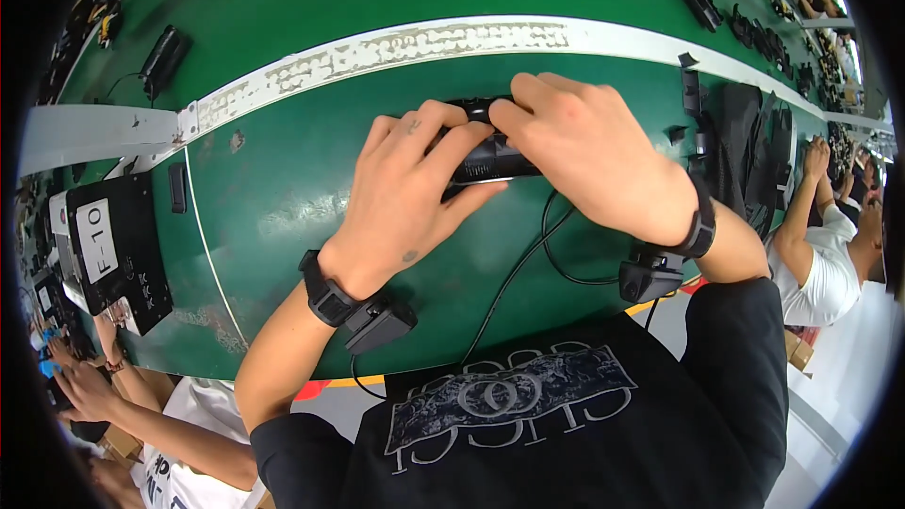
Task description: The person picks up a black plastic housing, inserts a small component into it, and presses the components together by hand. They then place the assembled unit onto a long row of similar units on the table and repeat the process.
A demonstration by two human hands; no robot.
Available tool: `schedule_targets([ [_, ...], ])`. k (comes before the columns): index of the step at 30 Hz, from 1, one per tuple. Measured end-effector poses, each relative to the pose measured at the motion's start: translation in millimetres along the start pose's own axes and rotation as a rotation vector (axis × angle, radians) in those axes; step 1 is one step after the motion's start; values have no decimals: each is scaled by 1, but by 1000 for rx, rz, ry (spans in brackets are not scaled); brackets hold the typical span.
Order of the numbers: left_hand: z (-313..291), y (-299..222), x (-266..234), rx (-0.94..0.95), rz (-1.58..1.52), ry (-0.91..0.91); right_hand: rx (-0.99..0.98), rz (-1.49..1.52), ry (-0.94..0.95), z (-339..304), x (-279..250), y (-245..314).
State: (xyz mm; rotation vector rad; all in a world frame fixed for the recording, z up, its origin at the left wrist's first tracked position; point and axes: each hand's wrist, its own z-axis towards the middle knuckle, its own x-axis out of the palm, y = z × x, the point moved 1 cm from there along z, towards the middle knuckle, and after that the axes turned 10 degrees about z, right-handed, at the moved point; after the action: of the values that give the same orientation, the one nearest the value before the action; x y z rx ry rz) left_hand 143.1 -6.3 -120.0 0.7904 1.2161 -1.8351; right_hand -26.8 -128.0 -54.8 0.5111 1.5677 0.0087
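Note:
A black plastic device (pixel 492 162) with a ribbed side sits between my hands over the green bench; its exact kind cannot be made out. My left hand (pixel 407 174) grips its left end, the thumb along the near side and the fingers bent over the top. From the right, my right hand (pixel 580 137) holds it with curled fingers pressing at the upper part, which they largely hide. A black cable (pixel 514 273) loops over the bench below the device toward my body. Both wrists wear black straps with small boxes.
A white rail (pixel 405 42) crosses the bench beyond my hands. At left stand a black box with a white label (pixel 118 250) and a small black part (pixel 178 188). Black parts and a dark pouch (pixel 740 127) lie at right. Co-workers' arms (pixel 179 429) appear on both sides.

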Motion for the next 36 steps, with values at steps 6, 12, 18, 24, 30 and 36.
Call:
schedule_targets([
  [6, 3, 2, -4, 9, 20, 2, -59, 13, -73, 3, 2, -2],
  [12, 3, 9, -18, 70, -126, -3, 101, 144, -79, -9, 0, 6],
  [18, 17, 105, -79, -183, 780, -325, 292, -19, -419, -2, -21, -83],
  [24, -11, 214, -111, -535, 1324, 43, 382, -3, -562, -54, -40, -118],
  [30, 21, 223, -122, -490, 1325, 68, 486, -85, -447, -145, -34, -147],
  [36, 53, 77, -70, 15, 694, 24, 372, 74, -294, -160, -18, -119],
])
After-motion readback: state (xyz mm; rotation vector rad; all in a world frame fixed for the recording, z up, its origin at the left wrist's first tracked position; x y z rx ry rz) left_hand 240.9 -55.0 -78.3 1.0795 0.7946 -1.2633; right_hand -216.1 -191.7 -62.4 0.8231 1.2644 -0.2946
